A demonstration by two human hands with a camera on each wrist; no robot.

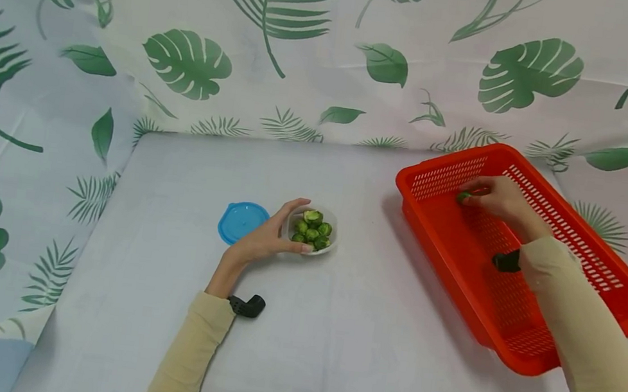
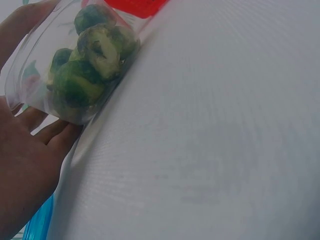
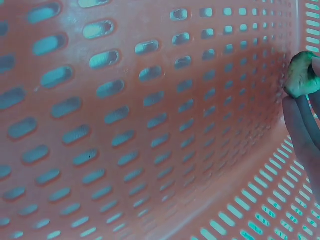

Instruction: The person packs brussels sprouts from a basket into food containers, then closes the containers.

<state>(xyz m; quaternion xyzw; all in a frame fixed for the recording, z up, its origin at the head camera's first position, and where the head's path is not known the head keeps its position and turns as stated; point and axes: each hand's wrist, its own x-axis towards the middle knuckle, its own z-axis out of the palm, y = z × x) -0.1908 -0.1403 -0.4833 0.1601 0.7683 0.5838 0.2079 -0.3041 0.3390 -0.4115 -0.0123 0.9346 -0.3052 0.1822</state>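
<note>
My left hand (image 1: 264, 240) grips a small clear plastic container (image 1: 336, 226) on the table, thumb on the near side and fingers round the far side. Several green Brussels sprouts (image 1: 313, 229) lie heaped inside it, and the left wrist view shows them through its clear wall (image 2: 37, 75). Over at the right, my right hand (image 1: 501, 201) reaches into a red plastic basket (image 1: 444, 227) and pinches one Brussels sprout (image 1: 463, 197) between thumb and fingers, near the basket's far end. That sprout's pale cut side (image 3: 300, 75) shows in the right wrist view.
A round blue lid (image 1: 242, 221) lies just left of the container, beside my left hand. The basket, long with slotted walls, stands at an angle on the white-covered table (image 1: 359, 356). Leaf-printed cloth (image 1: 308, 46) hangs behind and at the sides.
</note>
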